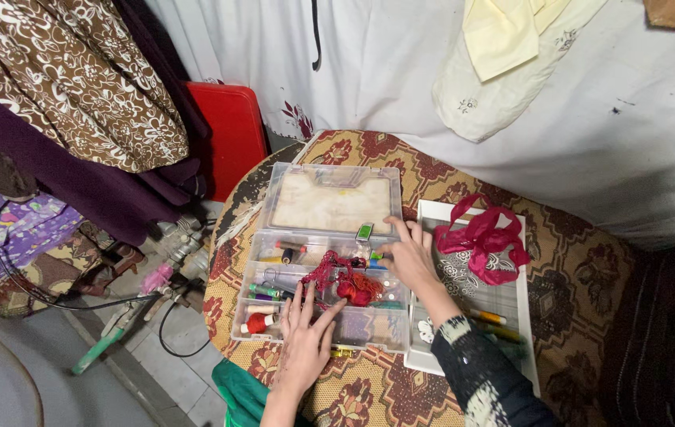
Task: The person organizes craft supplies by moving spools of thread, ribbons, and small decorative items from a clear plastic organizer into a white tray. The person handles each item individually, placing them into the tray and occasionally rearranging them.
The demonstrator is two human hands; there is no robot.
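Clear plastic compartment box (323, 332) with hinged lid (332, 199) open sits on round table under patterned brown-and-red cloth (575, 261), holding thread spools and a tangle of red thread (349, 283). Left hand (303, 336) lies flat over the front compartments, fingers spread and gripping nothing, just beside a red spool (256, 323); right hand (407, 257) rests on the box's right edge, fingers loosely apart, tips at a blue-green spool (376, 255), no firm grasp visible. Right of the box: white flat tray (521, 304) bearing crumpled magenta ribbon (481, 237); red plastic panel (231, 138) stands behind the table
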